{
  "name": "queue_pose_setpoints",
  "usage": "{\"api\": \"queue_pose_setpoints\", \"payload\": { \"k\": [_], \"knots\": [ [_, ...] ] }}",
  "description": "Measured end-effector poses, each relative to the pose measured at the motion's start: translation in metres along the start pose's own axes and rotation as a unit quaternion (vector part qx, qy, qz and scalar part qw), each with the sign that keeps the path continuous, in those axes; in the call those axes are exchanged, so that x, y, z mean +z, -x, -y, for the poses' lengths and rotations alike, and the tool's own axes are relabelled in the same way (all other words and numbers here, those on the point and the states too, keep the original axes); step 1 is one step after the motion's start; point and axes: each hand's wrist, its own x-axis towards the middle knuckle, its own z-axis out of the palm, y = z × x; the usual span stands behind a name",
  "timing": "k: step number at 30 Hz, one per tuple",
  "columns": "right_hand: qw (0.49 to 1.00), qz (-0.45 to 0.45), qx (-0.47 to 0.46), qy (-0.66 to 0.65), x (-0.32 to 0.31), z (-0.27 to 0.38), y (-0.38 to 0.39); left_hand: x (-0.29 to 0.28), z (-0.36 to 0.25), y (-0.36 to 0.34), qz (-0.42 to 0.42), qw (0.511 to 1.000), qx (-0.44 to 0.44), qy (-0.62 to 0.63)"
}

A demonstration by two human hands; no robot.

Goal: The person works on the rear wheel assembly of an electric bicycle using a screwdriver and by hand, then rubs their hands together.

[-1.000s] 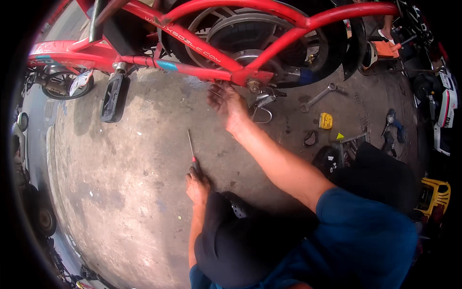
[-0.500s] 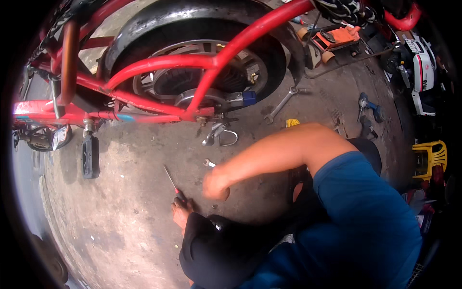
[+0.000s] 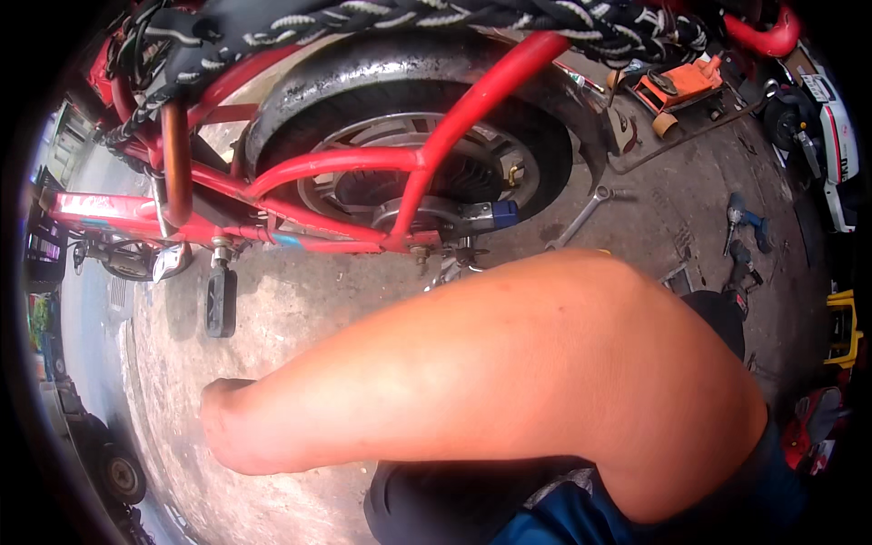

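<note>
My right arm stretches across the middle of the view, close to the camera, from the blue sleeve at the lower right to the left. At its far end is my right hand (image 3: 223,425), bent away, with its fingers hidden behind the wrist. A small dark patch shows at its upper edge, and I cannot make out what it is. Below the arm, my left hand is out of sight. Beyond the arm stands a red bike frame (image 3: 336,162) with a rear wheel (image 3: 536,173) and a black pedal (image 3: 221,304). The screwdriver on the left is hidden.
A combination wrench (image 3: 586,216) lies beside the wheel. Further right are a blue power drill (image 3: 747,222), an orange floor jack (image 3: 681,86) and a yellow plastic stool (image 3: 843,331). A braided black-and-white cord (image 3: 391,14) crosses the top. A vehicle tyre (image 3: 123,474) shows at lower left.
My right arm has risen toward the camera and swung left, covering the small wrench, my left hand and the screwdriver. The view has shifted, so the bike sits further right.
</note>
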Motion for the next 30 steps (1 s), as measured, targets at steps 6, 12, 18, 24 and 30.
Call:
{"api": "queue_pose_setpoints", "payload": {
  "k": [6, 12, 18, 24, 30],
  "knots": [
    [0.962, -0.198, 0.011, -0.186, 0.059, 0.0, 0.131, -0.018, 0.004, 0.012, -0.002, 0.998, -0.021, 0.055],
    [0.88, 0.052, 0.293, -0.37, 0.117, -0.017, 0.249, -0.004, 0.02, -0.023, -0.028, 0.999, -0.005, 0.029],
    [0.822, 0.144, 0.413, -0.364, 0.157, -0.019, 0.308, -0.009, 0.029, -0.043, 0.022, 0.998, -0.043, 0.028],
    [0.8, 0.192, 0.452, -0.344, 0.177, -0.027, 0.314, 0.007, 0.025, -0.028, -0.01, 0.998, -0.006, 0.068],
    [0.801, 0.22, 0.403, -0.385, 0.182, -0.022, 0.264, 0.02, -0.016, -0.001, 0.042, 0.991, -0.044, 0.117]
  ]
}}
